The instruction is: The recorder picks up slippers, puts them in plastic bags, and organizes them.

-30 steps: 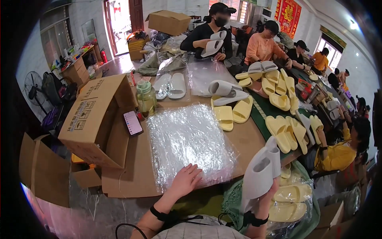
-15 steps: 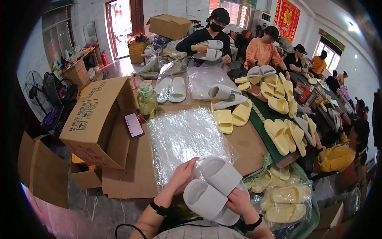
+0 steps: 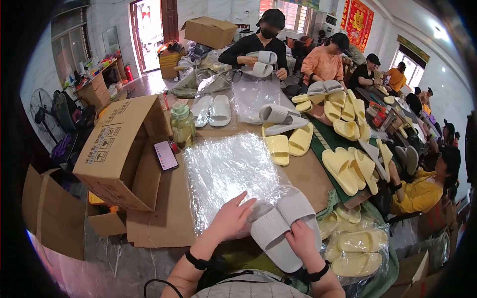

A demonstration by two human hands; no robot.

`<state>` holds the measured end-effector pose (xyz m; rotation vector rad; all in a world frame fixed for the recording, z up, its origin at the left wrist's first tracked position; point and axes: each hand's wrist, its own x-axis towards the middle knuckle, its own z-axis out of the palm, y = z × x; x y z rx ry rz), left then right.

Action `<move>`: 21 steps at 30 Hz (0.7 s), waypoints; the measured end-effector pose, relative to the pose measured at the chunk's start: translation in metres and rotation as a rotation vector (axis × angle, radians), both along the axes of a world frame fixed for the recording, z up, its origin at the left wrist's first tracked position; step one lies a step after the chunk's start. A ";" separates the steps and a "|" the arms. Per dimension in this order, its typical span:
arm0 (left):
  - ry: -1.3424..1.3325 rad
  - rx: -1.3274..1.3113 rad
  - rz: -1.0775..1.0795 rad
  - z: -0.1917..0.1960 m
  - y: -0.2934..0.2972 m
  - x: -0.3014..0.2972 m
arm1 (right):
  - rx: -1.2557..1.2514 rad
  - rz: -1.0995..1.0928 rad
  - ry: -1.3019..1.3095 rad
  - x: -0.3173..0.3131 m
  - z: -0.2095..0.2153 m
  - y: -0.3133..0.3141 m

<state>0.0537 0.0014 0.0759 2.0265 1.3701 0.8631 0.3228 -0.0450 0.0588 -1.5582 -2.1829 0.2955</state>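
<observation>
Two hands bring one grey pair of slippers (image 3: pixel 294 207) to clear film

At the near edge of a table (image 3: pixel 161 226) covered in cardboard, seen from above, the grey pair lies side by side at a slant, toes pointing away from the wearer, just right of a flat stack of clear bags (image 3: pixel 226 161). The right hand (image 3: pixel 303 242) grasps the pair, its fingers reaching in at the foot openings. The left hand (image 3: pixel 231 213) is spread beside the toes, over the stack's near corner; whether it pinches the film there cannot be told.

Clear film (image 3: pixel 259 209) seems to cover part of the toes, so the step in hand looks like feeding the pair into a bag. The next move would call for the left hand to keep the bag's mouth wide while the right pushes the heels in, both soles kept together.

Left of the stack stand a jar (image 3: pixel 183 124), a phone (image 3: pixel 166 155) lying face up, and an open carton (image 3: pixel 117 144) on its side. Loose yellow slippers (image 3: pixel 340 171) lie to the right; below them, near the right forearm, is a bagged yellow pair (image 3: pixel 357 264). Across the table, a co-worker in black (image 3: pixel 233 55) holds another pair (image 3: pixel 262 69).
</observation>
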 end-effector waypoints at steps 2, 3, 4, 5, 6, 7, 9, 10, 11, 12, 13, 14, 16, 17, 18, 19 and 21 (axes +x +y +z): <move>0.168 0.291 -0.028 0.001 -0.006 0.010 | 0.055 0.035 0.014 -0.010 0.002 0.000; 0.238 0.317 -0.060 0.000 -0.010 0.014 | 0.028 0.073 0.039 -0.016 0.002 -0.001; 0.239 0.317 -0.058 0.000 -0.014 0.019 | 0.001 0.112 0.065 -0.021 0.002 -0.001; 0.273 0.336 -0.084 0.002 -0.017 0.025 | -0.020 0.101 0.071 -0.025 0.001 0.001; 0.307 0.356 -0.110 0.004 -0.020 0.029 | -0.021 0.098 0.071 -0.028 -0.001 0.006; 0.296 0.340 -0.140 0.006 -0.023 0.033 | -0.008 0.054 0.067 -0.030 -0.005 0.013; 0.247 0.329 -0.165 0.006 -0.029 0.038 | 0.003 -0.021 0.043 -0.039 -0.016 0.029; 0.197 0.323 -0.190 0.008 -0.031 0.040 | 0.005 -0.028 0.043 -0.043 -0.018 0.037; 0.176 0.349 -0.223 0.012 -0.034 0.041 | 0.062 0.014 0.135 -0.050 -0.017 0.044; 0.177 0.350 -0.226 0.015 -0.035 0.043 | 0.120 0.049 0.226 -0.055 -0.018 0.052; 0.139 0.362 -0.272 0.018 -0.035 0.045 | 0.055 0.041 0.094 -0.061 -0.019 0.061; 0.104 0.372 -0.313 0.022 -0.037 0.045 | 0.057 0.044 0.099 -0.067 -0.019 0.068; 0.136 0.332 -0.318 0.032 -0.044 0.044 | 0.271 0.128 0.358 -0.078 -0.016 0.084; 0.124 0.297 -0.338 0.033 -0.047 0.042 | 0.052 0.008 0.235 -0.088 -0.010 0.100; 0.111 0.262 -0.361 0.035 -0.051 0.041 | 0.054 0.009 0.241 -0.095 -0.007 0.113; 0.116 0.294 -0.365 0.037 -0.055 0.041 | 0.136 -0.027 0.247 -0.101 -0.006 0.125; 0.145 0.314 -0.343 0.042 -0.060 0.037 | 0.163 -0.080 0.203 -0.117 -0.013 0.150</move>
